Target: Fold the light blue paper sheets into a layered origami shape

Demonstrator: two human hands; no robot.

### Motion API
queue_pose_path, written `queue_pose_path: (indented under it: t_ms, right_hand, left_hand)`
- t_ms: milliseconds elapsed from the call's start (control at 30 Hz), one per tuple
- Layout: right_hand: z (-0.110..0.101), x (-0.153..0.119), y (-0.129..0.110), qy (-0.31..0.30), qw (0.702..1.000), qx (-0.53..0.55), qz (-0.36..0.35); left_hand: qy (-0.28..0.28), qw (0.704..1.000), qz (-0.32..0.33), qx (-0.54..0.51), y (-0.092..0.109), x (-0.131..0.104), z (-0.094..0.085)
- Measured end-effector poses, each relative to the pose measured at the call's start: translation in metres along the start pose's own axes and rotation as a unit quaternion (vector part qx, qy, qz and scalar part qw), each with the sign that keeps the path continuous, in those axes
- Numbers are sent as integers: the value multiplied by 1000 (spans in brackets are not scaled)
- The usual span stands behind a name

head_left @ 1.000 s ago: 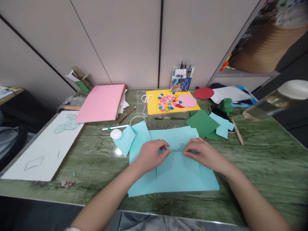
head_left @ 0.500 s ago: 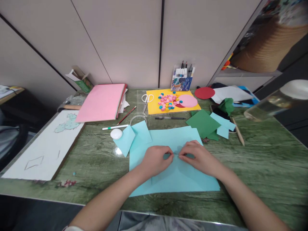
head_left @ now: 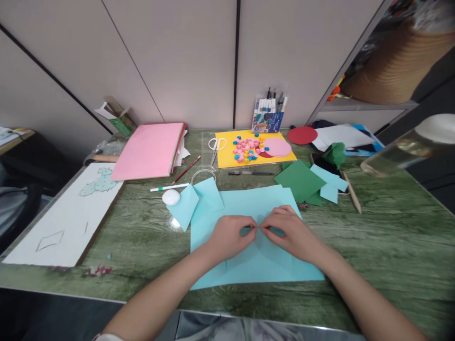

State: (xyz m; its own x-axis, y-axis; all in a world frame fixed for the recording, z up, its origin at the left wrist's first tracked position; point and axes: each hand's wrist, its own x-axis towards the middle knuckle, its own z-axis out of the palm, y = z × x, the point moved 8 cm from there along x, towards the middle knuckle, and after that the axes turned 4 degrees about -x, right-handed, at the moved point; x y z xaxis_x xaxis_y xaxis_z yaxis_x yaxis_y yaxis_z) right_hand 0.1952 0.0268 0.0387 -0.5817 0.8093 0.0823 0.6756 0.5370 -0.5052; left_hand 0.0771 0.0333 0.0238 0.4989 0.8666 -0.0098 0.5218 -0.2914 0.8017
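Pale grey wall panels [head_left: 170, 52] stand behind a green, wood-patterned table [head_left: 373, 265]. In the middle, right in front of the person, lie big flat light-blue paper sheets [head_left: 259, 265]. Both hands are over them. The left hand [head_left: 232, 237] and the right hand [head_left: 293, 232] each have thumb and finger pinched together, and their tips almost meet — I cannot tell if something thin is held there.

From the blue sheets, at twelve o'clock, a yellow paper sheet [head_left: 224, 160] has little pink, blue and yellow round bits [head_left: 245, 150] on it. White-handled scissors [head_left: 217, 144] lie at eleven. Dark green paper pieces [head_left: 300, 181] sit near one o'clock. At ten — a white egg-shaped thing [head_left: 171, 197] touches a small light-blue paper piece [head_left: 185, 208].
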Motion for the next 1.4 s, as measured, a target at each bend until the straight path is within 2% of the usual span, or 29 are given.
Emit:
queue_pose_path:
  t_ms: [300,433,633,733,833,1033,1267,1400]
  right_hand:
    - [-20,-3,9,-2,1000,8,-5]
    - [-32,-6,20,28,1000,5,5]
    - [-56,-15,46,74,995,17,63]
    - [-57,-16,50,70,993,26,89]
    - [-48,-12,42,52,996,19,72]
    - [-29,-5,30,56,997,-9,52]
    - [-18,-2,1,84,996,-7,6]
    - [-15,-1,-6,79,997,2,-2]
  left_hand:
    - [12,999,-5,-49,1,2,-14]
    - [35,998,-12,-52,-4,4,-23]
    - [78,995,-39,-47,-23,10,-47]
    - [96,993,-51,-49,-29,11,-54]
    - [82,994,-37,-59,-23,11,-49]
    - [21,1000,5,-18,0,2,-22]
    - [17,995,46,82,5,-3,-6]
    - [24,989,77,124,9,-7,-1]
